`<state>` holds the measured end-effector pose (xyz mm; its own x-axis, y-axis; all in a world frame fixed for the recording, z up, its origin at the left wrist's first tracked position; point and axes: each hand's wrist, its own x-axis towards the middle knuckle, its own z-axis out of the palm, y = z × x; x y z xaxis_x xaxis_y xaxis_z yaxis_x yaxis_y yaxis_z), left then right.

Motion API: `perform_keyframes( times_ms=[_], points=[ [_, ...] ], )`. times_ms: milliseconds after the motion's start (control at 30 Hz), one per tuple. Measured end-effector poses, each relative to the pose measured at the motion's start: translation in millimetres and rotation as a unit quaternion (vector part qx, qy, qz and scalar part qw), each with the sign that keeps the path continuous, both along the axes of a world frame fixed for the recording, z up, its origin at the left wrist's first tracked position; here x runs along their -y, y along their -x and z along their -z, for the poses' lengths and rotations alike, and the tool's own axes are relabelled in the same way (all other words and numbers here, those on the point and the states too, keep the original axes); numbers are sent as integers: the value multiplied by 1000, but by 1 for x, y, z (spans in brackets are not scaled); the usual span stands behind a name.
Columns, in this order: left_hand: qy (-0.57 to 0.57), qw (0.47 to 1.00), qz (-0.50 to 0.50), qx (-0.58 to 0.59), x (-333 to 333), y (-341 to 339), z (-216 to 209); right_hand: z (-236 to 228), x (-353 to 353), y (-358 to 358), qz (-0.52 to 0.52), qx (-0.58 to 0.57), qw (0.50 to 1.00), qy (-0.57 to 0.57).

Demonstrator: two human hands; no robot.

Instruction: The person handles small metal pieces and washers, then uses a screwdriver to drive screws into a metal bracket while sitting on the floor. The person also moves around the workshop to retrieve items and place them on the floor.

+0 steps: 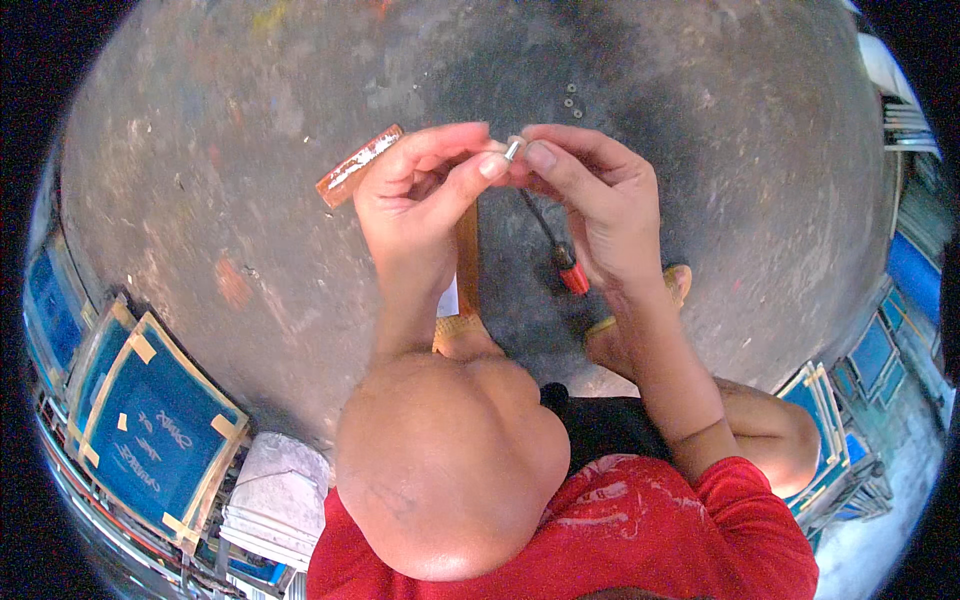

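Observation:
Above the floor, a short silver metal piece, like a small pin or bolt (512, 150), sits between my fingertips. My left hand (420, 190) pinches it between thumb and fingers. From the other side, the thumb and fingers of my right hand (610, 200) close on it too. Below the hands lies a screwdriver (566, 265) with a red and black handle, its shaft running up toward my right fingers. A brown wooden block (360, 166) with flaking white paint shows behind my left hand. Several small rings, like washers or nuts (572, 102), lie on the floor farther away.
The dark floor (250, 180) is stained with paint. Blue framed screens (160, 430) with tape lean at the left, beside a whitish bucket (275, 495). More framed screens (825, 430) stand at the right. A brown wooden strip (468, 265) shows behind my left wrist.

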<state>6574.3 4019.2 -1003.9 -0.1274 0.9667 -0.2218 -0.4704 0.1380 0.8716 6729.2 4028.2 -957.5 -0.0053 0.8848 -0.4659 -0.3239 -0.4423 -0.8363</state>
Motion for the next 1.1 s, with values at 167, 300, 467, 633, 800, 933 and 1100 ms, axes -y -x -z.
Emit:
perform_keyframes(
  times_ms=[167,300,467,633,800,933,1100],
  points=[
    [14,1000,9,-13,-1,0,-2,4,1,1,-21,22,999,-20],
    [17,999,24,-29,-1,-1,-7,2,1,-2,-43,111,991,-62],
    [-1,997,34,-68,0,2,-5,-5,-1,-6,-74,189,969,-142],
    [15,998,10,-62,6,0,-7,-16,-2,-5,-80,182,973,-119],
    [-11,988,60,-139,1,2,-12,-15,-9,-15,-80,10,996,22],
    [-34,981,110,-158,-4,4,-19,-11,-8,-14,-80,23,996,22],
    [9,990,109,-87,-2,-2,-19,-14,-3,-11,-74,99,991,-53]
  ],
)
